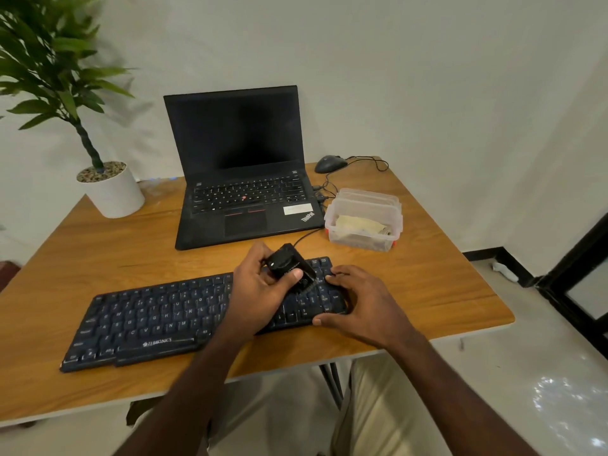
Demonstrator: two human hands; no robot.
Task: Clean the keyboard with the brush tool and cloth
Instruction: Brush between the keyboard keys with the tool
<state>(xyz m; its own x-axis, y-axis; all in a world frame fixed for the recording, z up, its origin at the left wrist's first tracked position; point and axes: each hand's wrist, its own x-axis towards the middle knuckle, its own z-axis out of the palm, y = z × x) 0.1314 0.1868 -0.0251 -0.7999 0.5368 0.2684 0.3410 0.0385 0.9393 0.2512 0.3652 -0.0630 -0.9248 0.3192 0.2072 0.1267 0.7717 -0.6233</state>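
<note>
Nearby, laptop [243,179] behind keyboard [158,320], left hand [260,284] gripping brush tool [288,264], right hand [358,297] relaxed on keys.

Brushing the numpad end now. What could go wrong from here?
1. The keyboard lies angled with its near left corner close to the table edge; a hard stroke might shift it, though the right hand steadies it.
2. The brush in the left hand could catch the keyboard's cable.
</note>
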